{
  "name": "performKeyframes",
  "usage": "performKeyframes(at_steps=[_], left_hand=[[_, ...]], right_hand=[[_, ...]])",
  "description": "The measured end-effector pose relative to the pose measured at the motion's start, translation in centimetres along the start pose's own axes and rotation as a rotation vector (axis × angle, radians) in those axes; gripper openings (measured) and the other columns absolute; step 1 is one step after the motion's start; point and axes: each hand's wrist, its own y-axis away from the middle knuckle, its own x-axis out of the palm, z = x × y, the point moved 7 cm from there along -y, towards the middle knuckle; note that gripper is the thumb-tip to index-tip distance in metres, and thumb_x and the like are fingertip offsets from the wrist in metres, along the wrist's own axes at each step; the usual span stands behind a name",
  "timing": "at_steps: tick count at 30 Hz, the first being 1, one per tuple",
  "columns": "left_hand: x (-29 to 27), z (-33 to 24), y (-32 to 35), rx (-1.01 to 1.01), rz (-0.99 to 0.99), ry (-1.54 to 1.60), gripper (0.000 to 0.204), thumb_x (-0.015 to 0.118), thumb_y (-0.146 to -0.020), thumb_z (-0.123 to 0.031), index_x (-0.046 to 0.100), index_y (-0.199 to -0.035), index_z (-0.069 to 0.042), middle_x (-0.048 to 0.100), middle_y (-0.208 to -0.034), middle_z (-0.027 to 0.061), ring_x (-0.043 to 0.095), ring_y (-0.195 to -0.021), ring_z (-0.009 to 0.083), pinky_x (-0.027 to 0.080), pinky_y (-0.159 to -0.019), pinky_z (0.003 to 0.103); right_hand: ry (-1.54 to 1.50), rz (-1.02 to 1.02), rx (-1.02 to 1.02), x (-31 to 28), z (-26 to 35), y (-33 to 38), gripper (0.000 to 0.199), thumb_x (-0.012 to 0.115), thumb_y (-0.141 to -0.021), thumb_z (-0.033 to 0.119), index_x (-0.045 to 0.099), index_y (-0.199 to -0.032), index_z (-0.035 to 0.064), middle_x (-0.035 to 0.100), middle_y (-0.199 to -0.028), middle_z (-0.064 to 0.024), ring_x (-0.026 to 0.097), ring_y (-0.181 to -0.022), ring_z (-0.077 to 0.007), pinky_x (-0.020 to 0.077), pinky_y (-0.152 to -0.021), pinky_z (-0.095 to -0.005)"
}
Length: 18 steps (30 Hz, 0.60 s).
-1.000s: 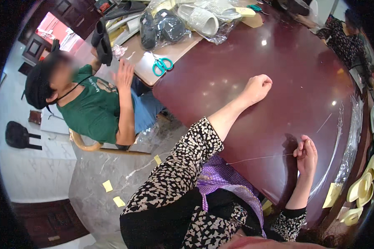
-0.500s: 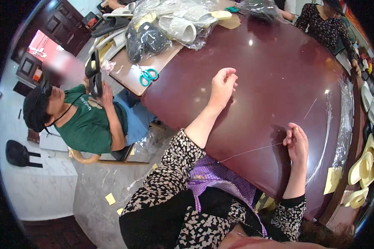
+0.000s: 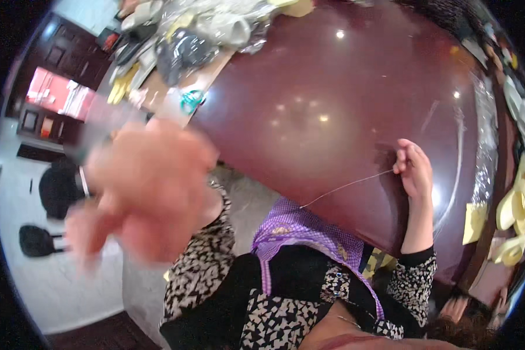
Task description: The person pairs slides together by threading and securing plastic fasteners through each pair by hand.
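My left hand (image 3: 146, 189) is raised close to the camera, large and smeared by motion, so its fingers and anything in them cannot be made out. Over the right part of the dark red table (image 3: 309, 76), my right hand (image 3: 415, 170) has its fingers closed on a thin pale thread (image 3: 349, 184). From those fingers the thread runs left, sagging slightly, to the table edge by my purple checked apron (image 3: 294, 224). A bundle of loose pale strands (image 3: 460, 137) lies on the table beyond my right hand.
Bagged slippers (image 3: 186, 49) are piled at the far left, with teal scissors (image 3: 191, 101) nearby. A clear plastic strip (image 3: 484, 146), yellow paper (image 3: 475, 221) and pale yellow slippers (image 3: 513, 204) line the right side. My left hand mostly hides a co-worker at left; another person's hand (image 3: 454, 308) shows lower right.
My left hand has swung from over the table leftward and up close to the camera. My right hand keeps the thread. The whole view has shifted slightly.
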Motion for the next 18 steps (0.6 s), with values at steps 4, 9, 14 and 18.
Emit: performKeyframes(at_steps=[4, 9, 14, 18], left_hand=[[0.2, -8.2, -1.5, 0.147, 0.454, 0.112, 0.026, 0.043, -0.093, -0.025, 0.049, -0.11, -0.007, 0.053, -0.087, 0.0122, 0.054, -0.072, 0.0236, 0.05, -0.062, 0.038], [5.4, -8.7, -4.2, 0.224, 0.648, 0.076, 0.028, 0.041, -0.095, -0.025, 0.045, -0.117, -0.007, 0.052, -0.092, 0.0148, 0.053, -0.077, 0.0265, 0.049, -0.064, 0.04], [5.6, -9.6, -6.6, -0.399, 0.967, -0.153, 0.034, 0.046, -0.091, -0.021, 0.043, -0.122, -0.007, 0.053, -0.099, 0.0213, 0.054, -0.082, 0.0334, 0.048, -0.068, 0.045], [4.9, -10.1, -7.4, -0.268, 1.218, 0.001, 0.038, 0.051, -0.086, -0.016, 0.043, -0.121, -0.006, 0.052, -0.104, 0.0239, 0.055, -0.085, 0.0371, 0.048, -0.069, 0.048]], right_hand=[[-0.024, 0.011, 0.026, -0.1, -0.5, -0.3, 0.022, 0.043, -0.094, 0.017, 0.055, -0.102, -0.0005, 0.05, -0.069, -0.002, 0.044, -0.052, -0.0105, 0.0429, -0.049, -0.0272], [-0.059, 0.027, 0.023, -0.4, -0.7, -0.1, 0.022, 0.043, -0.094, 0.018, 0.055, -0.101, 0.0001, 0.051, -0.068, -0.0025, 0.047, -0.052, -0.0103, 0.0444, -0.05, -0.026], [-0.103, 0.054, 0.017, -0.8, -0.5, 0.3, 0.021, 0.043, -0.095, 0.018, 0.055, -0.099, 0.0014, 0.053, -0.067, -0.0024, 0.048, -0.052, -0.0103, 0.0436, -0.049, -0.0249], [-0.11, 0.088, 0.027, 0.2, -0.7, 0.2, 0.021, 0.044, -0.094, 0.019, 0.056, -0.099, 0.0019, 0.052, -0.068, -0.0024, 0.047, -0.052, -0.01, 0.0447, -0.05, -0.0249]])
